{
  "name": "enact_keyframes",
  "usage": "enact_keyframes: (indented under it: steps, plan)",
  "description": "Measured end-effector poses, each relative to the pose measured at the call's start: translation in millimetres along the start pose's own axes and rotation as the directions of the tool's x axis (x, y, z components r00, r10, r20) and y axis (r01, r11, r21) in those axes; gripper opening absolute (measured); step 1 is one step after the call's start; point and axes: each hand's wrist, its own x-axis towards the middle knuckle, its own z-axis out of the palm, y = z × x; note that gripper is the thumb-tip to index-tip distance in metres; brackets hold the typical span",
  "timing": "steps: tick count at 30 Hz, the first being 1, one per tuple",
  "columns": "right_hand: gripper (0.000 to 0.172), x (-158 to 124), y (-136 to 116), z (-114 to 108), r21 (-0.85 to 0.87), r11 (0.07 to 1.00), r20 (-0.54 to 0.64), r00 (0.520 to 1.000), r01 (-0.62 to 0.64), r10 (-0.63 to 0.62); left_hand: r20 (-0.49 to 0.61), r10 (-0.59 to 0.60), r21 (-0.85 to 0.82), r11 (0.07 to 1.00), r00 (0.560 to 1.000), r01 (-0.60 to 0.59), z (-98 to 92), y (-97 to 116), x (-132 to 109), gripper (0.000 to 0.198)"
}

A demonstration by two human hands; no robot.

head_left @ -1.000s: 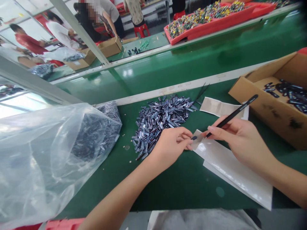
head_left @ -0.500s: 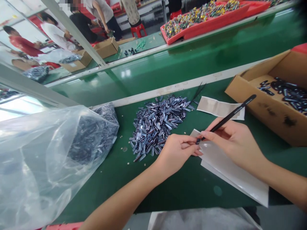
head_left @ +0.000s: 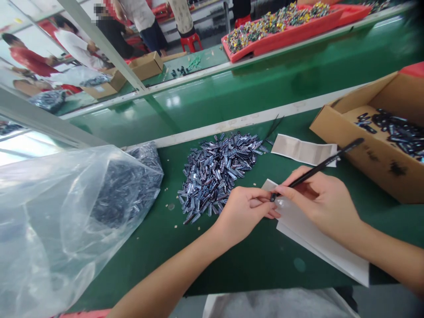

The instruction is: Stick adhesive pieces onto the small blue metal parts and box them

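On the green conveyor bench (head_left: 265, 269), a clear plastic bag (head_left: 43, 247) of dark parts lies left, an open cardboard box (head_left: 334, 126) right, and a heap of slim metal pieces (head_left: 215, 174) between. Your right hand (head_left: 321, 205) clamps black tweezers (head_left: 326, 167), tips on a tiny dark piece (head_left: 273, 198) at your left hand (head_left: 241, 214), whose fingers curl together; grip unclear. A white backing sheet (head_left: 318, 236) lies beneath.

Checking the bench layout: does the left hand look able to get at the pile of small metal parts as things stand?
Probably yes. The left hand sits right beside the pile of small metal parts, with nothing between them.
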Motion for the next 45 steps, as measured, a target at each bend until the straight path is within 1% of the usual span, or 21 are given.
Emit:
enact_keyframes:
  steps: [5, 7, 10, 12, 13, 15, 17, 18, 19, 20, 21, 22, 23, 24, 25, 26, 29, 33, 40, 43, 45]
  plan:
    - [0.015, -11, 4, 2, -0.014, 0.947, -0.024, 0.947, 0.321, -0.322, 0.016, 0.004, -0.154, 0.988, 1.000, -0.001, 1.8, 2, -2, 0.019]
    - [0.018, -13, 3, 2, 0.032, 0.938, -0.062, 0.938, 0.344, -0.342, 0.001, 0.014, -0.148, 0.989, 1.000, -0.014, 0.0, 2, -3, 0.018]
    - [0.010, -7, 1, -1, 0.136, 0.981, -0.145, 0.982, 0.138, -0.119, -0.020, 0.071, 0.041, 0.997, 0.997, -0.070, -6.8, 6, 0, 0.014]
    - [0.005, 0, 2, -3, 0.272, 0.961, -0.150, 0.984, -0.053, 0.096, -0.015, 0.219, 0.301, 0.931, 0.976, -0.204, -8.0, 21, 9, 0.013]
    - [0.008, 5, 4, -4, 0.342, 0.931, -0.124, 0.976, -0.126, 0.178, 0.014, 0.325, 0.450, 0.843, 0.946, -0.296, -5.0, 33, 17, 0.012]
    - [0.017, 13, 8, -5, 0.412, 0.881, -0.035, 0.962, -0.233, 0.271, 0.146, 0.529, 0.687, 0.554, 0.836, -0.470, 11.3, 65, 36, 0.017]
    - [0.021, 18, 13, -5, 0.361, 0.880, 0.029, 0.947, -0.307, 0.319, 0.331, 0.615, 0.737, 0.306, 0.716, -0.603, 39.1, 100, 57, 0.035]
    - [0.022, 19, 15, -5, 0.325, 0.887, 0.045, 0.942, -0.328, 0.333, 0.475, 0.579, 0.697, 0.212, 0.662, -0.685, 54.3, 116, 66, 0.058]
    - [0.021, 20, 16, -5, 0.296, 0.893, 0.053, 0.939, -0.340, 0.340, 0.694, 0.447, 0.583, 0.111, 0.564, -0.805, 68.1, 129, 73, 0.069]
    - [0.021, 21, 18, -4, 0.283, 0.895, 0.059, 0.938, -0.345, 0.343, 0.779, 0.368, 0.530, 0.049, 0.508, -0.847, 78.6, 138, 78, 0.063]
    - [0.020, 21, 19, -4, 0.286, 0.895, 0.062, 0.938, -0.343, 0.340, 0.793, 0.356, 0.528, 0.006, 0.495, -0.849, 84.6, 142, 81, 0.061]
    - [0.020, 21, 20, -3, 0.295, 0.894, 0.064, 0.940, -0.337, 0.334, 0.740, 0.418, 0.588, -0.023, 0.527, -0.808, 85.1, 141, 81, 0.067]
    - [0.019, 21, 21, -2, 0.303, 0.894, 0.062, 0.943, -0.330, 0.328, 0.623, 0.532, 0.687, -0.021, 0.574, -0.726, 80.3, 135, 78, 0.075]
    - [0.019, 21, 21, -2, 0.306, 0.895, 0.059, 0.945, -0.325, 0.323, 0.480, 0.641, 0.775, 0.011, 0.599, -0.632, 70.8, 125, 73, 0.066]
    - [0.018, 21, 22, -1, 0.307, 0.896, 0.054, 0.946, -0.321, 0.320, 0.369, 0.701, 0.828, 0.050, 0.611, -0.558, 57.8, 112, 67, 0.043]
    - [0.018, 21, 23, -1, 0.310, 0.896, 0.052, 0.946, -0.319, 0.319, 0.341, 0.703, 0.842, 0.068, 0.624, -0.536, 42.9, 96, 59, 0.028]
    - [0.017, 23, 24, 0, 0.310, 0.892, 0.064, 0.943, -0.329, 0.326, 0.386, 0.581, 0.846, 0.086, 0.716, -0.526, 2.3, 49, 35, 0.018]
    - [0.017, 23, 24, 0, 0.229, 0.908, 0.079, 0.936, -0.352, 0.343, 0.423, 0.396, 0.861, 0.105, 0.815, -0.498, -16.5, 12, 16, 0.020]
    - [0.018, 22, 24, -1, 0.244, 0.907, 0.085, 0.939, -0.343, 0.332, 0.453, 0.313, 0.854, 0.118, 0.835, -0.507, -14.7, 13, 23, 0.023]
    - [0.019, 21, 25, -1, 0.295, 0.887, 0.066, 0.934, -0.354, 0.351, 0.464, 0.298, 0.841, 0.150, 0.834, -0.521, -27.6, 23, 16, 0.022]
    - [0.020, 21, 25, -1, 0.307, 0.881, 0.060, 0.931, -0.361, 0.361, 0.402, 0.287, 0.868, 0.184, 0.870, -0.462, -41.0, 32, 5, 0.020]
